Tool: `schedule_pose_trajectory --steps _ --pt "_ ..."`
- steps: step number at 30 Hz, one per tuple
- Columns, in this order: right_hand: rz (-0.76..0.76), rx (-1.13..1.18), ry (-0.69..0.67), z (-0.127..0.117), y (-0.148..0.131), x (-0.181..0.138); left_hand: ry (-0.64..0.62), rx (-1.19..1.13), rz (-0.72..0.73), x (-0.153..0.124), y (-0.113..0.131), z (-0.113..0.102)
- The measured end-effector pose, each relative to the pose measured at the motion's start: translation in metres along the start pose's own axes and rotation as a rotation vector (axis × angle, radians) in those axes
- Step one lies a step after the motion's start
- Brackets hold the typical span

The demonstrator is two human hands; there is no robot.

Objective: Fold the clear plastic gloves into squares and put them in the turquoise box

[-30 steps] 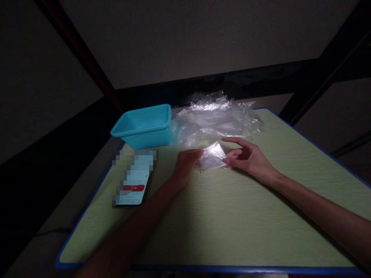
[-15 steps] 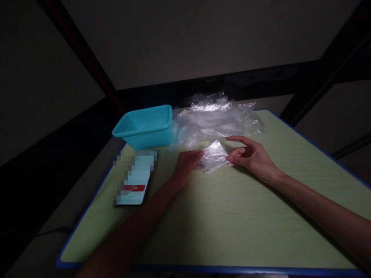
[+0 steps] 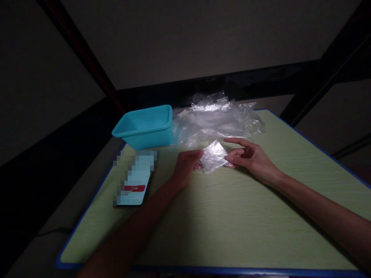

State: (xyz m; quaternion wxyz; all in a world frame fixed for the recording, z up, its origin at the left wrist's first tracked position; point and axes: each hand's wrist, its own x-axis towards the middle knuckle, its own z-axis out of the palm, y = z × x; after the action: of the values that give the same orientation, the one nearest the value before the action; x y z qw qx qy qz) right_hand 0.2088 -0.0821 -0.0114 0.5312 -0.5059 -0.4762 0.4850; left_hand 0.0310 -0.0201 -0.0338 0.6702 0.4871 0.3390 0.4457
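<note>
Between my two hands is a small folded clear plastic bag (image 3: 214, 156), shiny and roughly square, held just over the table. My left hand (image 3: 185, 164) pinches its left corner, thumb on top and the other fingers mostly hidden beneath. On the opposite corner, my right hand (image 3: 251, 158) grips with thumb and curled fingers, while its index finger stretches out above. Just beyond the hands lies a loose pile of crumpled clear plastic bags (image 3: 217, 121).
A turquoise plastic basket (image 3: 147, 139) stands at the back left, touching or close to the pile. Nearer, a phone (image 3: 136, 181) with its screen lit lies left of my left forearm. The light green table (image 3: 220, 227) has a blue edge, with a wall behind.
Both hands keep nearly the same place. The right index finger has shifted slightly left and down, and the shine on the folded bag differs a little.
</note>
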Motion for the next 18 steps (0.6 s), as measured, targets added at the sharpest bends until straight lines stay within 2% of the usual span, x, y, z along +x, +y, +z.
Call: schedule_pose_trajectory --steps 5,9,12,16,18 --pt "0.031 0.039 -0.013 0.002 0.0 0.0 -0.005 0.017 0.004 0.0 0.0 0.001" --pt "0.01 0.077 0.037 0.0 0.001 0.002 -0.054 0.053 -0.014 -0.001 0.001 0.0" --pt "-0.025 0.136 0.079 -0.002 0.0 0.004 -0.137 0.095 -0.039 -0.005 0.004 0.0" --pt "-0.078 0.172 0.099 -0.003 -0.001 0.003 -0.322 0.189 -0.081 -0.012 0.013 0.004" --pt "-0.091 0.171 0.094 -0.002 -0.002 0.003 -0.359 0.212 -0.108 -0.014 0.015 0.006"
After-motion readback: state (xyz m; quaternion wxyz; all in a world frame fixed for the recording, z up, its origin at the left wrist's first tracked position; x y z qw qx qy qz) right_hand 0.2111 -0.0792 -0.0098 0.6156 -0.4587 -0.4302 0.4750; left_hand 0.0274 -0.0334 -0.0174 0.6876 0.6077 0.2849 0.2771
